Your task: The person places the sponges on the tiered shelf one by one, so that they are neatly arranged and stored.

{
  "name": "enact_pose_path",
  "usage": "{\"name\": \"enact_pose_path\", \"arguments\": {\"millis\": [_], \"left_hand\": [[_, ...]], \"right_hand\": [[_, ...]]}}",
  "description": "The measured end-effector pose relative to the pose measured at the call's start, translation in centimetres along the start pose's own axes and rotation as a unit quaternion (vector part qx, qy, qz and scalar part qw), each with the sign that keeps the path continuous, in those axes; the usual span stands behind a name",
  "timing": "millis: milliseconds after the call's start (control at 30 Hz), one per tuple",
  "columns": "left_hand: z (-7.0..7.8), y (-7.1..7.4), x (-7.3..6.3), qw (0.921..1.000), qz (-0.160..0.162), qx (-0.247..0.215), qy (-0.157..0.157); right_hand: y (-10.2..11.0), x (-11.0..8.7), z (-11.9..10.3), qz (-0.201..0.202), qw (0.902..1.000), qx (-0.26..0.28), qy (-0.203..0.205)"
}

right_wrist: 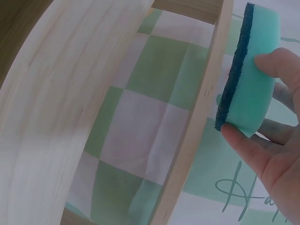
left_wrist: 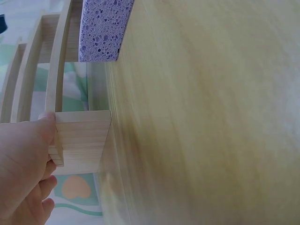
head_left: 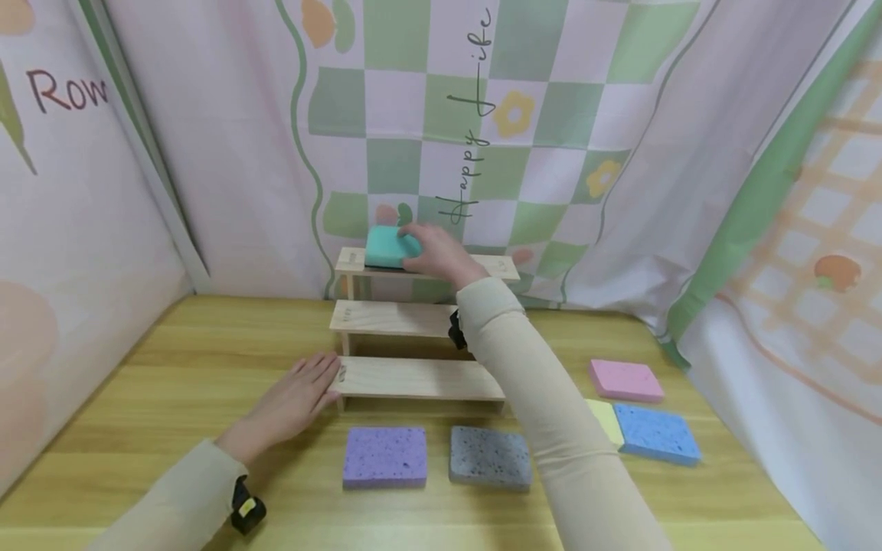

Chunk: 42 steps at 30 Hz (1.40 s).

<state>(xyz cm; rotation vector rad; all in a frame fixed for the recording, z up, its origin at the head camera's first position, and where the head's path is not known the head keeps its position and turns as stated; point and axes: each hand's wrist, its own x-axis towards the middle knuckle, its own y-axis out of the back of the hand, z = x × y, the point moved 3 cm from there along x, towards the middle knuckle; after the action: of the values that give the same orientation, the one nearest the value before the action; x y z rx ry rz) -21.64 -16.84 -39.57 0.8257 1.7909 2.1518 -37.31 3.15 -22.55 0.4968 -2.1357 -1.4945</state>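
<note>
A narrow gap parts the purple sponge (head_left: 384,458) from the grey sponge (head_left: 490,458) before the wooden rack (head_left: 400,317); the right sleeve (head_left: 547,405) bars its right side, the left hand (head_left: 292,398) its lower left corner; the tabletop (head_left: 151,390) farther left offers room.

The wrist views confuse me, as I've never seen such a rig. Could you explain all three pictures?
No robot here: a person works bare-handed. The wide picture comes from a head camera looking forward and down; the close-ups come from wrist cameras, so things look turned. On the wooden table stands a three-tier wooden rack. A purple sponge and grey sponge lie in front of it; a pink sponge, yellow sponge and blue sponge lie to its right. The left hand holds the left end of the lowest tier; the right hand holds a turquoise sponge at the top tier.
</note>
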Motion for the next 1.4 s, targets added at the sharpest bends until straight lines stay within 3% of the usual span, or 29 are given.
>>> {"name": "enact_pose_path", "arguments": {"millis": [267, 933, 1400], "left_hand": [[0.0, 0.0, 0.0, 1.0000, 0.002, 0.005, -0.002], [0.2, 0.2, 0.0, 1.0000, -0.001, 0.005, 0.003], [0.2, 0.2, 0.0, 1.0000, 0.003, 0.006, 0.000]], "right_hand": [[-0.8, 0.6, 0.1, -0.021, 0.9998, -0.003, -0.001], [-1.2, 0.1, 0.1, -0.010, 0.9997, -0.016, 0.018], [1.1, -1.4, -0.2, -0.006, 0.9989, 0.024, 0.039]]}}
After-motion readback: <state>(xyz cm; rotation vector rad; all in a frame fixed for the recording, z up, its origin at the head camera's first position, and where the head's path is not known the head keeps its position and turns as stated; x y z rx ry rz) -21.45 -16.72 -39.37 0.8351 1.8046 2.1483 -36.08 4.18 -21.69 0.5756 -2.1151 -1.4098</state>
